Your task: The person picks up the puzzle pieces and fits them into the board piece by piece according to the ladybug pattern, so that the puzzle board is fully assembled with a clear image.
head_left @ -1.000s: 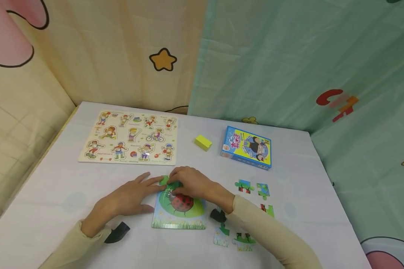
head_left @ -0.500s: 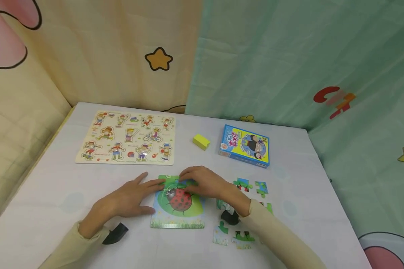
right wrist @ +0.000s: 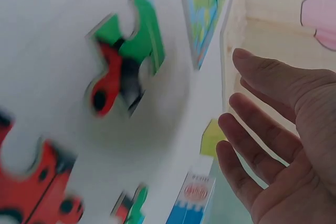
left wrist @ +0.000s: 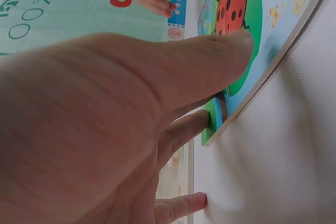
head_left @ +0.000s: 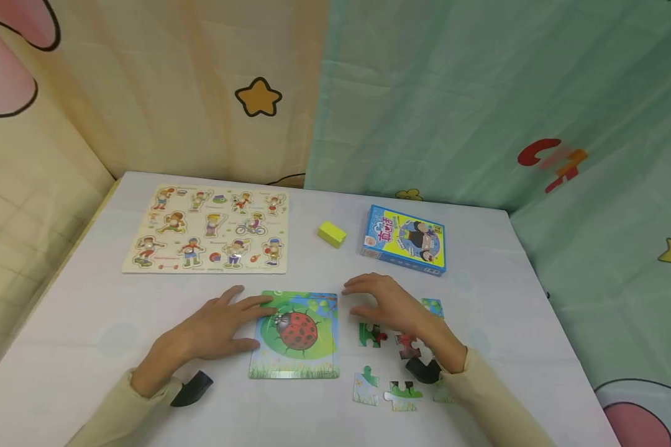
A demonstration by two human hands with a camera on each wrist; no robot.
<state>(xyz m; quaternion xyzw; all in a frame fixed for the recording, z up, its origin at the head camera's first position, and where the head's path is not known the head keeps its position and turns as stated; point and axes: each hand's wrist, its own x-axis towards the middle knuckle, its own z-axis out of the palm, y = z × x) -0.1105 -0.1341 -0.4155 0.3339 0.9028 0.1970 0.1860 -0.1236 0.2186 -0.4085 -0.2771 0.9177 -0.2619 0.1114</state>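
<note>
A square ladybird puzzle board [head_left: 293,369] lies flat in the middle of the table. My left hand [head_left: 212,329] is spread at its left side, two fingertips over its upper left corner and the thumb at its left edge. In the left wrist view the thumb [left wrist: 210,59] overlaps the board's picture. To the right of the board, my right hand [head_left: 394,305] hovers with loosely bent fingers and nothing in them. Around and below that hand lie several loose jigsaw pieces: one green, red and black [right wrist: 126,56], one mostly red [right wrist: 37,184]. The right forearm hides some others.
Behind the left hand lies a wooden peg puzzle [head_left: 207,230] with sports figures. A small yellow block [head_left: 332,234] and a blue and yellow box [head_left: 405,239] stand towards the back. Patterned curtains [head_left: 414,105] border the table.
My right hand has left the top of the ladybird board and moved right, over the loose pieces. The left hand stays at the board's left side. The camera view has shifted slightly.
</note>
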